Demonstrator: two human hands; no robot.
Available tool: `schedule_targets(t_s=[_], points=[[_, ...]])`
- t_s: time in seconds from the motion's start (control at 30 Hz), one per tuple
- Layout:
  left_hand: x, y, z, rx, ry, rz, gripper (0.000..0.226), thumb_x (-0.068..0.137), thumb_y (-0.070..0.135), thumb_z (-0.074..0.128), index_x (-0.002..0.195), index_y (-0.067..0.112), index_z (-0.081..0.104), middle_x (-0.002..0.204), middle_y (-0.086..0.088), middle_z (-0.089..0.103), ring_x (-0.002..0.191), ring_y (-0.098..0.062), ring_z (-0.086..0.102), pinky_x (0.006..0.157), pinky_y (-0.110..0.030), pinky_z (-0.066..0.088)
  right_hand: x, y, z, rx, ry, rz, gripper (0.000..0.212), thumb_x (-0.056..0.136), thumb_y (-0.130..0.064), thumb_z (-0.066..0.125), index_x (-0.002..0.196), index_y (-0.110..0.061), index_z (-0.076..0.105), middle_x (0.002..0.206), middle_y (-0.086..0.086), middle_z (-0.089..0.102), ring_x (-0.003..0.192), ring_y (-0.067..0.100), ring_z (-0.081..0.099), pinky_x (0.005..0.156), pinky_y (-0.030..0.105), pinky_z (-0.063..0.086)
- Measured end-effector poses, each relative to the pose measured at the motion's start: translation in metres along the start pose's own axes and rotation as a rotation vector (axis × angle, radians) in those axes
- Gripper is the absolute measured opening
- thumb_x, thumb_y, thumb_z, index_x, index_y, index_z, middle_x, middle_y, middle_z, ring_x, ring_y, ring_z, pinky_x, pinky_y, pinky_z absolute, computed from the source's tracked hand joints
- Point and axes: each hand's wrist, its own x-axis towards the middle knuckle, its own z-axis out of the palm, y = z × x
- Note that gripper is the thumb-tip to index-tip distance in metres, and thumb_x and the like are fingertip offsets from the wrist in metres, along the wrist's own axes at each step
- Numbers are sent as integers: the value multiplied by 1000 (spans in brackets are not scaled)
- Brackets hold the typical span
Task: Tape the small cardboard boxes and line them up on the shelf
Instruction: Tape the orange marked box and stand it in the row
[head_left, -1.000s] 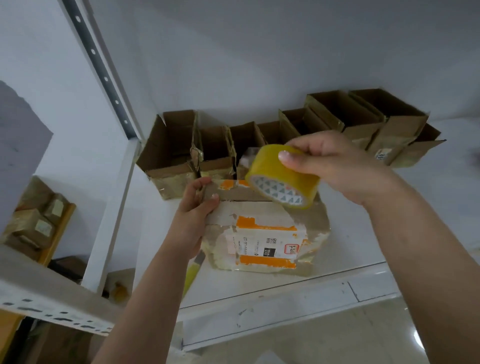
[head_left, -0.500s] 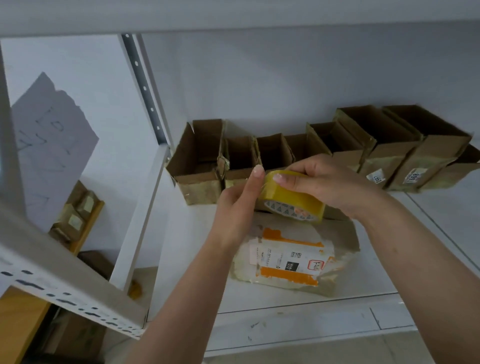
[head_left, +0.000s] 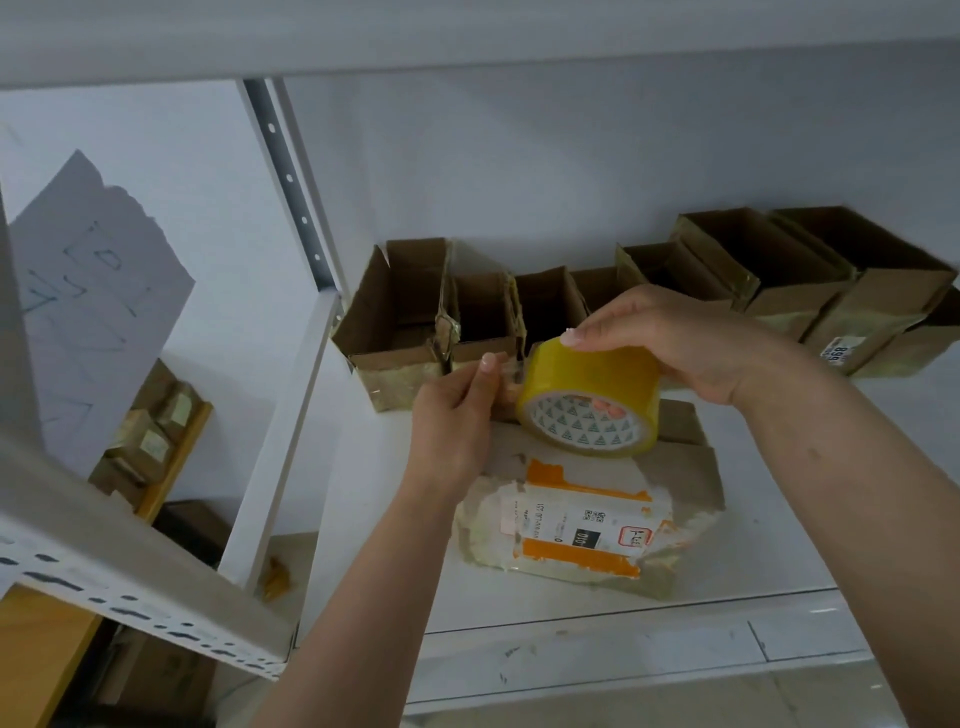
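Observation:
A yellow tape roll (head_left: 589, 402) hangs above the white shelf (head_left: 363, 545), gripped from above by my right hand (head_left: 680, 343). My left hand (head_left: 457, 410) pinches the loose clear end of the tape at the roll's left side. Under the roll lies a flattened cardboard box (head_left: 582, 530) with an orange and white label, wrapped in old tape. Several open small cardboard boxes (head_left: 395, 332) stand in a row along the back of the shelf, partly hidden by my hands.
A white upright post (head_left: 291, 176) and a perforated shelf beam (head_left: 130, 587) stand at the left. An upper shelf edge (head_left: 467, 47) runs overhead. Taped boxes (head_left: 150, 431) sit on a wooden ledge at the far left, below a sheet of paper (head_left: 88, 291).
My left hand left the flattened box and rose to the roll, where it now pinches the tape end. The roll came lower and nearer. The view tilted up.

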Motion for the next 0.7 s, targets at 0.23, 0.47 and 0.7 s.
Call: schedule_targets(t_s=[0.23,0.47,0.7], points=[[7,-20,-22,-426,46,-159,34,105,21,40,110,2,67,100,-15,74,103,-26,70,102,-44,49,-5,12,-28,-92,14,37,54,49,-61,69,82,-20,78,78,3,75,65,14,70,54,23,50],[7,-34,-34,-440,81,-109,32,103,26,43,112,13,70,105,-5,74,102,-18,69,81,-31,56,-2,12,-12,-160,42,12,64,49,-67,63,91,-21,76,78,-2,75,72,12,73,63,25,57],[9,-51,-38,-507,119,-260,33,105,20,39,112,2,66,91,-10,75,81,-19,73,64,-22,57,11,6,13,-246,179,-70,43,69,-63,70,75,-21,74,69,-10,72,62,0,67,57,22,49]])
